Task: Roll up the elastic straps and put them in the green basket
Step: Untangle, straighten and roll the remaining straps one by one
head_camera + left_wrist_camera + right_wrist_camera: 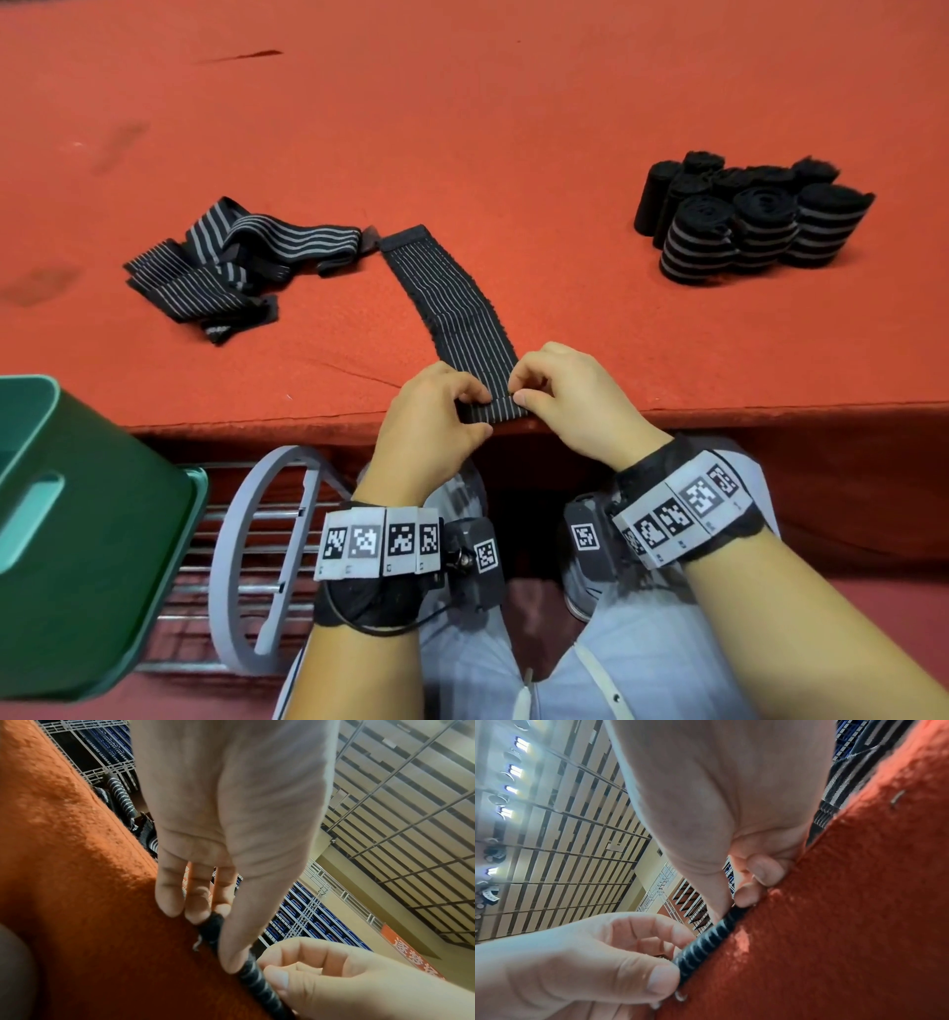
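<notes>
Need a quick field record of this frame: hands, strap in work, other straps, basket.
left hand: pinches near end of strap
right hand: pinches same end
strap in work: flat on red table, first turn started at table edge
unrolled straps: loose heap, left
rolled straps: cluster, right, on table
green basket: lower left, off table; inside not visible

A black strap [452, 298] with thin grey stripes lay flat on the red table, its near end folded at the edge. Loose straps [226, 262] lay left, rolled straps [744, 221] right, the green basket [77, 514] below left.
</notes>
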A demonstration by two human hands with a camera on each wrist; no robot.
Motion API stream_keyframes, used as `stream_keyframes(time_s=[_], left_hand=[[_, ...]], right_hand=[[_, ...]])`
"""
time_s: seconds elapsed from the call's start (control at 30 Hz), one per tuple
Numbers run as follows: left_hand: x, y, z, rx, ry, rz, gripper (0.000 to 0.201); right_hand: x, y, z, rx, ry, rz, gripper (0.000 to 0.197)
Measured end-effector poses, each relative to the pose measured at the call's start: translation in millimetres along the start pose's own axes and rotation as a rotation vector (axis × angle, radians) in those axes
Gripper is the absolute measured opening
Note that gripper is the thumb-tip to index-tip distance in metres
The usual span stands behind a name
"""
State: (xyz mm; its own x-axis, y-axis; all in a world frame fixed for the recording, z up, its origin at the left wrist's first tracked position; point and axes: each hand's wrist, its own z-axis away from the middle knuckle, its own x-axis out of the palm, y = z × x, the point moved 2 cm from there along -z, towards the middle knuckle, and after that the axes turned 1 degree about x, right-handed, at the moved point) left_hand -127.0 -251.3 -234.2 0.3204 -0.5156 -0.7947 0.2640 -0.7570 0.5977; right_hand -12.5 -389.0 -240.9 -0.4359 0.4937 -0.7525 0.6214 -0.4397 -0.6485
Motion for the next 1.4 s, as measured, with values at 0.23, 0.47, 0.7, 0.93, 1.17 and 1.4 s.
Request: stream_keyframes(time_s=[0.23,0.47,0.7,0.93,1.17,1.4], left_hand=[[-1.5,-0.5,-1.9,0.033,0.011,-0.041,0.022],[-2.3,-2.6,-5.6,0.043,0.024,0.004,0.017],[-5.4,-2.3,-12.2,-0.007,0.031,0.054,0.009],[-2.4,-2.6,-20.5,0.026,0.098,-0.036,0.012],[0.1,-6.3,-19.0,0.010,0.057,-0.092,0.031],[1.0,-7.0,-21.7,0.030,0.072,-0.138,0.026]], right_hand=[[-1.9,1.3,3.1,-0.015,-0.016,-0.041,0.006],[-4.8,2.4,-1.8,-0.070,-0.062,0.013,0.021],[-8.3,0.8,-13.7,-0.024,-0.042,0.009,0.008],[-5.8,2.1,-26.6,-0.003,-0.012,0.024,0.003],[-2.4,5.3,-28.5,0.000,0.052,0.049,0.005],[-3.9,6.5,-24.9,-0.103,-0.066,0.116,0.026]])
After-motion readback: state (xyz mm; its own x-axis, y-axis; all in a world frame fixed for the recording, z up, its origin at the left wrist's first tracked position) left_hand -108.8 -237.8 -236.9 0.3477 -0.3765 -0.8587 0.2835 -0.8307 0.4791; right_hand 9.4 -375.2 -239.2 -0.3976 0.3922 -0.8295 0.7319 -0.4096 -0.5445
